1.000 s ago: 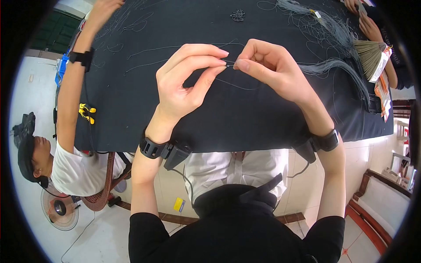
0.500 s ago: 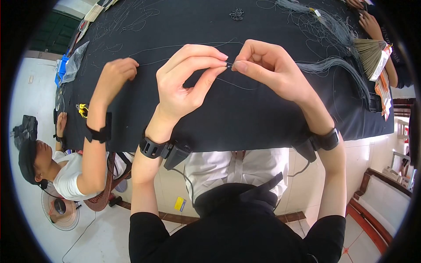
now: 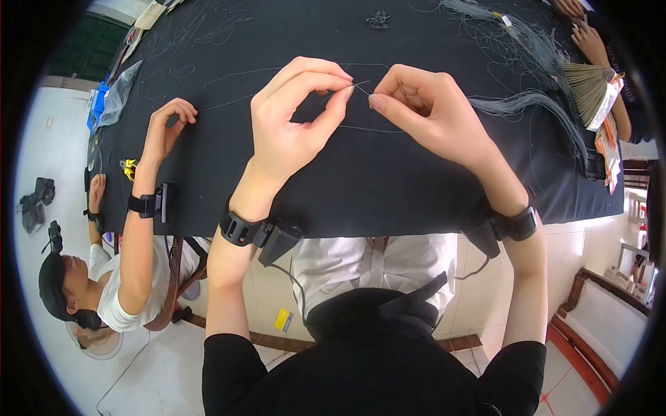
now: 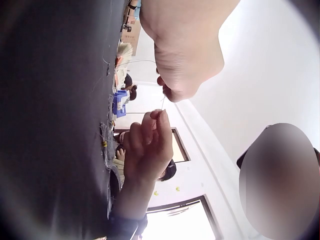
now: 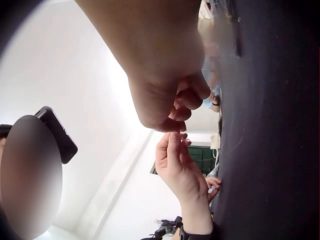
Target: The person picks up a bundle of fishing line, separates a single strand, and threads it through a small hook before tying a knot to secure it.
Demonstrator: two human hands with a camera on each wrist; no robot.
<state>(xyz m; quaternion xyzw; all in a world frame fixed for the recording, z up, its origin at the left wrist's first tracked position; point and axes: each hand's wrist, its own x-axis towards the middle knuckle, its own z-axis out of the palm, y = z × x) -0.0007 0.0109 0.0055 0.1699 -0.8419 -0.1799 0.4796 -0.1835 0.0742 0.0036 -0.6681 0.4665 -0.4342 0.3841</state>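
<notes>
A thin grey line (image 3: 361, 89) runs across the small gap between my two hands above the black table. My left hand (image 3: 291, 121) pinches it between thumb and fingertips, with a short end sticking out at the tips. Thumb and forefinger of my right hand (image 3: 436, 116) pinch the line on the other side, the remaining fingers curled in. Seen from the left wrist, the same strand (image 4: 163, 102) spans the two sets of fingertips. Loose lengths of line trail past both hands over the cloth.
Bundles of grey line (image 3: 510, 105) lie at the right, beside a fanned stack of cards (image 3: 586, 93). A small dark heap (image 3: 378, 21) sits at the back. On the left are another person's hand (image 3: 170, 125) and yellow-handled pliers (image 3: 129, 168).
My left hand has moved slightly up and away from the right, so more line shows between the fingertips. The neighbour's arm came back from the far left of the table.
</notes>
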